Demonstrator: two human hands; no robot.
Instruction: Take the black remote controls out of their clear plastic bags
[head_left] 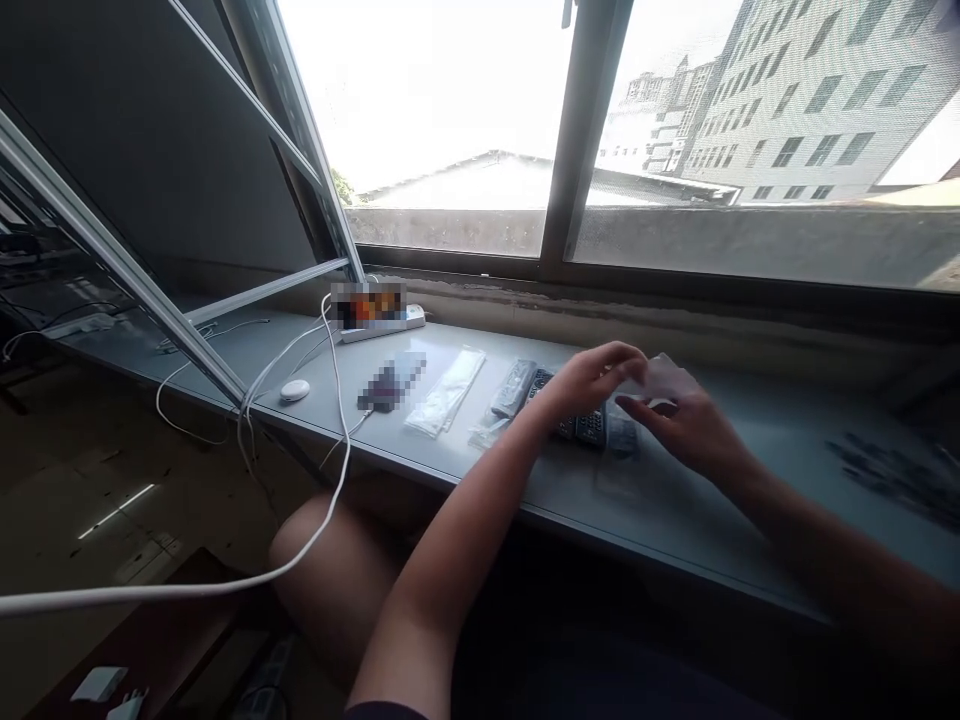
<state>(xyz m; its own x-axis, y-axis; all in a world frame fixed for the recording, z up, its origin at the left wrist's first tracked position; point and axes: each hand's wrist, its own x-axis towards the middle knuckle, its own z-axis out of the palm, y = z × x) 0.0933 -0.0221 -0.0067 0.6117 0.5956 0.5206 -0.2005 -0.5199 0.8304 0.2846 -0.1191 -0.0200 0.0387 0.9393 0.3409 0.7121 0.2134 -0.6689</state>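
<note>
A small translucent plastic bag (667, 376) is held up over the table between my two hands. My right hand (691, 425) grips its right side, thumb pointing left beneath it. The bent fingers of my left hand (600, 372) pinch at its left edge; the fingertips are slightly blurred. Under my left wrist lie dark remote controls (591, 428) with rows of buttons, partly hidden by the arm. A remote in clear wrapping (514, 388) rests just left of them. Another wrapped item (622, 436) lies below the bag, in shadow.
A stack of clear plastic sleeves (447, 392) lies left of the remotes, beside a blurred-out phone (393, 382) with a cable. Farther left are a round white puck (295, 390), a power strip (384, 325) and loose white cables (341, 440). Dark items (892, 475) lie at far right.
</note>
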